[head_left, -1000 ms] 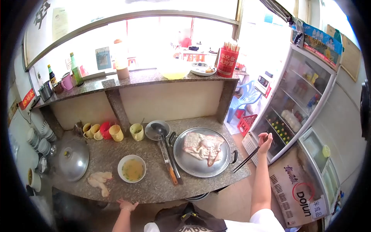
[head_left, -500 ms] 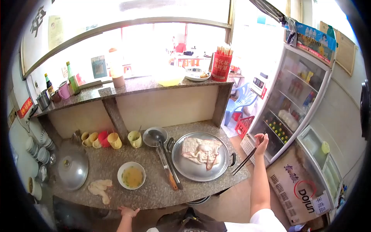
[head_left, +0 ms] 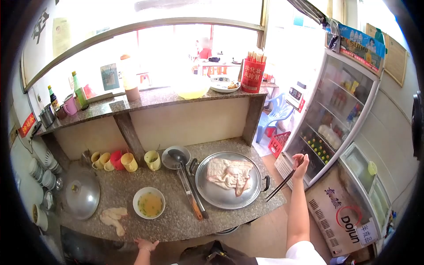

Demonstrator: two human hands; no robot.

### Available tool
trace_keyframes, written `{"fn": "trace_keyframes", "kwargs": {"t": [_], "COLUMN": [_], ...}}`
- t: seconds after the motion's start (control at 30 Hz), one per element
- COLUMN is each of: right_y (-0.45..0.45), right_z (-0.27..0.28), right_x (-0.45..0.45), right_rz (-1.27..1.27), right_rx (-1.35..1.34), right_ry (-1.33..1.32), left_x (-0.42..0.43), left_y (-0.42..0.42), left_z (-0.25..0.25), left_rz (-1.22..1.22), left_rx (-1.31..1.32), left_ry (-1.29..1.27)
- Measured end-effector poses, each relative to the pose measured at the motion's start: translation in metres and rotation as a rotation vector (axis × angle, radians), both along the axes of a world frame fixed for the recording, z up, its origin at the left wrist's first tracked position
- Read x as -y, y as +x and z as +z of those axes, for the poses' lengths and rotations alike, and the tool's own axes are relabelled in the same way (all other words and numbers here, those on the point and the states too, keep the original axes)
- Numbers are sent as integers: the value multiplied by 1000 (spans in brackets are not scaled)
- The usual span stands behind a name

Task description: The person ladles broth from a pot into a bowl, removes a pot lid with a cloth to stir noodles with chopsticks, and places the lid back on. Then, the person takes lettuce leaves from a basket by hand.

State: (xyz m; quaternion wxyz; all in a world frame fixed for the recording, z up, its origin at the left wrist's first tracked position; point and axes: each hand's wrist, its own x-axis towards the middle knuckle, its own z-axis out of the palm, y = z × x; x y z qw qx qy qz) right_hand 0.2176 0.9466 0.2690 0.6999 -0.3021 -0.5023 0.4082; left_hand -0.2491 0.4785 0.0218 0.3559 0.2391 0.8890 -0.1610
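My right hand (head_left: 300,166) is closed around a pair of dark chopsticks (head_left: 282,184), their tips pointing down and left beside the counter's right end. To their left, a steel pan or tray with two handles (head_left: 207,194) carries a flat, pale piece of raw-looking meat or dough (head_left: 229,173); I cannot tell which. At the counter's front edge lies my left hand (head_left: 146,244), fingers spread and nothing in it. Nearby are a white bowl of yellowish soup with green bits (head_left: 149,203) and a crumpled pale cloth (head_left: 114,218).
A ladle (head_left: 176,155) rests in a metal bowl, with an orange-handled tool (head_left: 194,205) alongside. Several mugs (head_left: 129,162) line the back, and a domed lid (head_left: 81,194) sits left. Right of the counter stand a glass-door fridge (head_left: 329,115) and a cardboard box (head_left: 329,207).
The view has shifted very slightly. My right hand keeps hold of the chopsticks in almost the same spot, and my left hand stays at the counter edge.
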Motion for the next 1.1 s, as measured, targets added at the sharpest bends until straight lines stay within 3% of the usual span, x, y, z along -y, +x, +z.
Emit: {"fn": "trace_keyframes", "kwargs": {"t": [0.1,0.23,0.4,0.53,0.63,0.73,0.8,0.93,1.1], "right_y": [-1,-3,-2,-2,-3,-1,0,-3,-7], "right_z": [3,7,4,3,5,1,1,3,7], "right_x": [2,5,2,0,2,-3,-4,-1,2], "right_rz": [-22,-24,3,4,6,5,12,36,40], "right_rx": [-5,-18,-2,1,9,-11,-17,-28,-9], "right_ry": [-3,-16,-5,-17,-18,-17,-9,-8,-12], "left_x": [-5,0,-1,5,0,4,6,13,4], "left_y": [2,-5,-2,-13,-5,-2,-13,-14,-1], "left_z": [17,-9,-1,-32,-10,-7,-26,-41,-13], "left_rz": [-66,-38,-28,5,-51,90,-97,-97,-55], "left_rx": [36,21,14,-12,1,-21,24,-50,-103], "left_ry": [-82,-69,-26,-32,-71,47,-51,3,17]}}
